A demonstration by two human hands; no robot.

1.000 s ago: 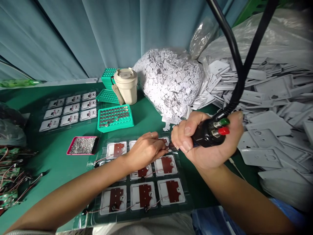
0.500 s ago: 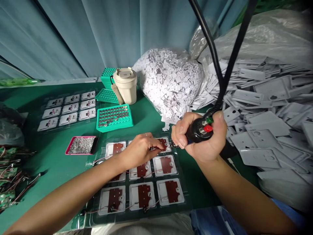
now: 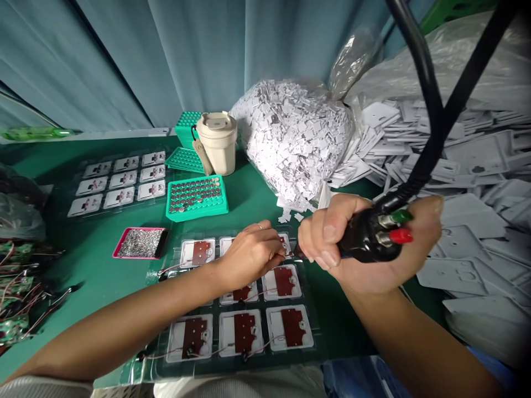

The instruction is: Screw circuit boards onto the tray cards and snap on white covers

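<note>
Left hand (image 3: 251,255) over clear plastic tray (image 3: 318,342) of red-backed cards (image 3: 282,282), fingers (image 3: 279,250) pinched narrow at the top-right card, anything held hidden. Right hand (image 3: 357,273), fingers (image 3: 327,240) wrapped tight around black corded tool (image 3: 365,240), its tip just beside the left fingers.

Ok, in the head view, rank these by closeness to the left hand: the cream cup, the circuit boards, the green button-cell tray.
1. Green button-cell tray: up and left of the left hand.
2. Cream cup: beyond the tray, at the back of the mat.
3. Circuit boards: far left edge of the view.
</note>
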